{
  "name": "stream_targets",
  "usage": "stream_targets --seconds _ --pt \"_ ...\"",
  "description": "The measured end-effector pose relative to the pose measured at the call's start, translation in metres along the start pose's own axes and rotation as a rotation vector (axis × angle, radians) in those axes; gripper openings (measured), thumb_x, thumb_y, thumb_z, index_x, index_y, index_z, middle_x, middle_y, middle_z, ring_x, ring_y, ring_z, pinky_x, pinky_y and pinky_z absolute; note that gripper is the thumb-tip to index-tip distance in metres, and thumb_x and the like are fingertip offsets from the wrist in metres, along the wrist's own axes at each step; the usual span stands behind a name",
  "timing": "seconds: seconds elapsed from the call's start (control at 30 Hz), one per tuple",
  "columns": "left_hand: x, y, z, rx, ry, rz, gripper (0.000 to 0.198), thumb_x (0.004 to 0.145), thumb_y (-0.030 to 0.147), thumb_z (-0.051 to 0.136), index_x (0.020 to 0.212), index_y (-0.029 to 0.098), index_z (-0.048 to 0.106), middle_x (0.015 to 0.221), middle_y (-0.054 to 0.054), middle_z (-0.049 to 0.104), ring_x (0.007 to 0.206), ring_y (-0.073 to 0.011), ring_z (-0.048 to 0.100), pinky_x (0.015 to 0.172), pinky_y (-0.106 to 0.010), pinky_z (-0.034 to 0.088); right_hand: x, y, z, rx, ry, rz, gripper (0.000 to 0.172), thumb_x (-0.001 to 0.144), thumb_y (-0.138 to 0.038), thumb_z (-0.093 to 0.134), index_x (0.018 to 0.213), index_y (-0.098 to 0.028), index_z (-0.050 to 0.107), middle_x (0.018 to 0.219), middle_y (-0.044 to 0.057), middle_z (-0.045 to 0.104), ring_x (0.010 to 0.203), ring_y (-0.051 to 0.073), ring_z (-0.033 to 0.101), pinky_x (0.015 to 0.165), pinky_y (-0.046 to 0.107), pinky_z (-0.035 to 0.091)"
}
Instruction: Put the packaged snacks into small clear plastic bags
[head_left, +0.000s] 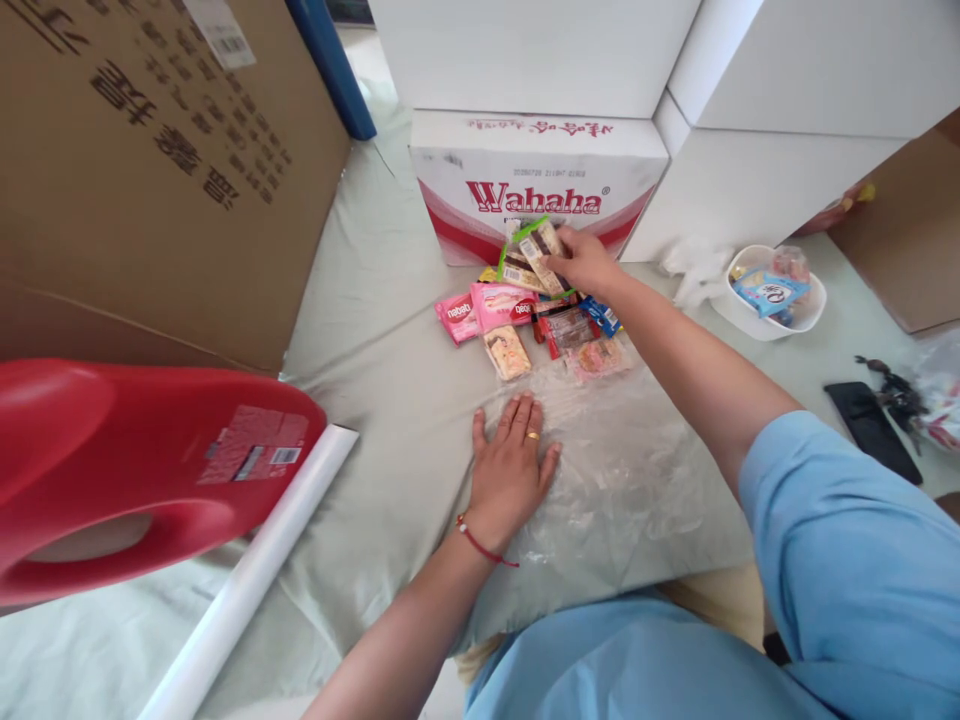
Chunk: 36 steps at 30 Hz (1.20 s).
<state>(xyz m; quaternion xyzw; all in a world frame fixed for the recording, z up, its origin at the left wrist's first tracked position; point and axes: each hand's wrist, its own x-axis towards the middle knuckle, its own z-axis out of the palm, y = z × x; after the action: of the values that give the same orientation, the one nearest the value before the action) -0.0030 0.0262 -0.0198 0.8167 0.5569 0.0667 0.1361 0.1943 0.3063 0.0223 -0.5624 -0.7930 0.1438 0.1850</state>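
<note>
My right hand point(589, 265) grips a snack bar in a clear wrapper with green ends point(545, 252), above the back of a small pile of packaged snacks. Under it lies another similar green-edged packet point(517, 272). Pink nabati packets point(504, 305), a clear-wrapped pale snack point(507, 352), a red and brown packet point(566, 328) and a blue packet point(602, 317) make up the pile. My left hand point(510, 465) lies flat on the green cloth, fingers spread, just in front of the pile. A clear plastic bag point(622, 470) is spread to its right.
A Wahaha carton point(536, 190) stands behind the pile, beside stacked white boxes point(765, 190). To the right is a white bowl of snacks point(806, 318) and a black phone-like object point(872, 432). A big cardboard box point(172, 200), red jug point(150, 440) and white roll point(255, 575) stand left.
</note>
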Motion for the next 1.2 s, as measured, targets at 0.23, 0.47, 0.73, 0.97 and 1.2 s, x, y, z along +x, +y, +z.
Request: stream_targets --seconds 0.23,0.47,0.73,0.97,1.2 --pt "0.0 0.0 0.0 -0.021 0.0 -0.004 0.062 0.11 0.049 0.034 0.163 0.018 0.044 0.172 -0.013 0.04 0.161 -0.0299 0.035 0.133 -0.068 0.012 0.008 -0.001 0.006 -0.154 -0.15 -0.065 0.046 0.092 -0.046 0.065 0.127 -0.016 0.064 0.124 0.017 0.069 0.112 0.034 0.06 0.101 0.05 0.049" --pt "0.0 0.0 0.0 -0.001 0.006 0.0 0.062 0.11 0.049 0.032 0.163 0.019 0.044 0.172 -0.014 0.04 0.161 -0.0291 0.035 0.133 -0.067 0.012 -0.003 -0.022 -0.016 -0.156 -0.138 -0.088 0.035 0.086 -0.041 0.076 0.111 -0.017 0.07 0.117 0.015 0.065 0.116 0.035 0.057 0.108 0.052 0.046" --pt "0.0 0.001 0.001 -0.015 0.029 0.0 0.062 0.109 0.048 0.035 0.162 0.018 0.046 0.171 -0.014 0.042 0.16 -0.0301 0.037 0.133 -0.067 0.013 -0.138 -0.023 -0.113 0.126 -0.172 -0.02 0.04 0.094 -0.06 0.063 0.102 -0.021 0.07 0.089 0.005 0.068 0.086 0.026 0.064 0.078 0.038 0.052" --pt "0.002 0.002 0.0 0.004 0.037 0.001 0.062 0.108 0.047 0.036 0.16 0.017 0.047 0.17 -0.015 0.043 0.16 -0.0305 0.037 0.132 -0.067 0.013 -0.228 -0.029 -0.094 0.264 -1.016 -0.117 0.026 0.092 -0.047 0.069 0.096 -0.022 0.071 0.078 -0.002 0.069 0.07 0.017 0.061 0.064 0.027 0.046" --pt "0.001 0.003 0.001 0.021 0.047 0.007 0.063 0.108 0.048 0.033 0.161 0.017 0.046 0.17 -0.016 0.042 0.159 -0.031 0.039 0.132 -0.066 0.013 -0.265 -0.034 -0.042 -0.005 -0.333 -0.114 0.047 0.095 -0.039 0.071 0.137 -0.02 0.068 0.139 0.019 0.066 0.126 0.036 0.059 0.109 0.053 0.048"
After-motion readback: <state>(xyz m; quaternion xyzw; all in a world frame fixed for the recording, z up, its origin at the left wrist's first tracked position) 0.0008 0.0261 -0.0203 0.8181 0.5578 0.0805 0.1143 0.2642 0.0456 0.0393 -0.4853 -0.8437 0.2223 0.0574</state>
